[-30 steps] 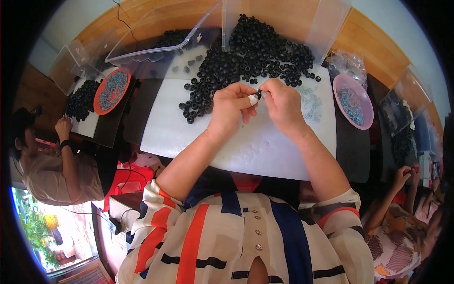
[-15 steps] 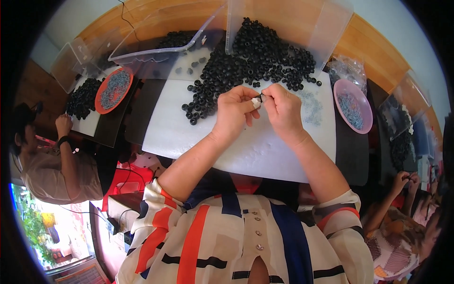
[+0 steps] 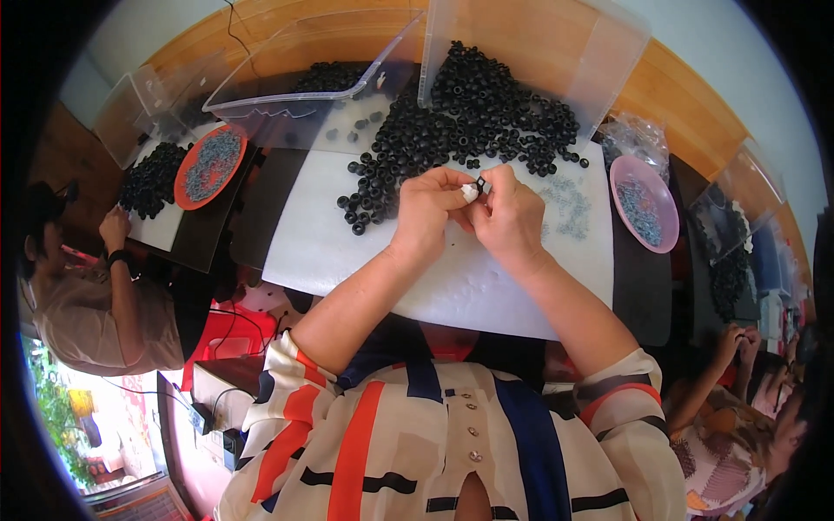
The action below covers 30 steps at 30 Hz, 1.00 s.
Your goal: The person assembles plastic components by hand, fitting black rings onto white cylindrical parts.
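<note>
Both hands meet above the white foam sheet (image 3: 365,273). A small black round part (image 3: 480,184) with a hole in it sits between their fingertips. My left hand (image 3: 426,208) is closed in a pinch on the part's left side, and something white (image 3: 470,192), perhaps a fingertip wrap, shows at its thumb. My right hand (image 3: 512,217) pinches the same part from the right. Just beyond my fingers spreads a heap of similar black parts (image 3: 417,139). Small clear, bluish pieces (image 3: 569,204) lie scattered on the sheet right of my right hand.
A pink bowl (image 3: 667,230) of small bluish pieces stands at right, by a clear plastic bag (image 3: 638,139). Clear plastic bins (image 3: 556,52) stand behind the heap. An orange bowl (image 3: 184,187) lies at left near a seated person (image 3: 104,304); another person (image 3: 721,417) works at right.
My right hand has turned and drawn its fingers in closer to my left hand. The black part's hole now shows. My left hand has stayed nearly in place.
</note>
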Each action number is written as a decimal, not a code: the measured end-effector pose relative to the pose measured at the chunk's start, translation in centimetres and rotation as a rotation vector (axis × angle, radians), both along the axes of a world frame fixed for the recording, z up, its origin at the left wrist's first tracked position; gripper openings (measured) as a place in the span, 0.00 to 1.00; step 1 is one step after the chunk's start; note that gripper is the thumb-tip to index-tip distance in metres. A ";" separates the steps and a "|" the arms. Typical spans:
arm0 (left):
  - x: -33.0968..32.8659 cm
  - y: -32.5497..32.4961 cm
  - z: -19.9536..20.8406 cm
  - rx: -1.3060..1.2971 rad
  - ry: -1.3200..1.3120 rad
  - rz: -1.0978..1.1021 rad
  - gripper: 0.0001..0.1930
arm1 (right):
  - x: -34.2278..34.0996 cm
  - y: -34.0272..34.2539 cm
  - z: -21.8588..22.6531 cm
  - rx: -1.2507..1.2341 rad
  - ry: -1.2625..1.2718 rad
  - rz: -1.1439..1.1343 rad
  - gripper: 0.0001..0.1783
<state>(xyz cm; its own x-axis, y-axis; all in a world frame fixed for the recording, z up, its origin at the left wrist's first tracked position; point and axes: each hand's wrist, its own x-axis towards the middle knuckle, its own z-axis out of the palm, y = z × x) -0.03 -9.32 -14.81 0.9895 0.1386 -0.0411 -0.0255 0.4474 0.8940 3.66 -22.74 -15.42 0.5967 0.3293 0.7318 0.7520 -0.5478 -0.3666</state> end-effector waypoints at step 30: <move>-0.4 0.2 0.0 -0.001 -0.004 -0.184 0.05 | 0.4 -0.8 1.1 -0.044 -0.227 0.115 0.15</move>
<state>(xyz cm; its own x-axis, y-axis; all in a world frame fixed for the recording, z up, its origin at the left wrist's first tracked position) -0.43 -9.07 -14.77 0.9983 -0.0450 -0.0371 0.0533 0.4458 0.8936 4.09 -23.55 -14.31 0.3753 0.4201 0.8263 0.8705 -0.4659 -0.1586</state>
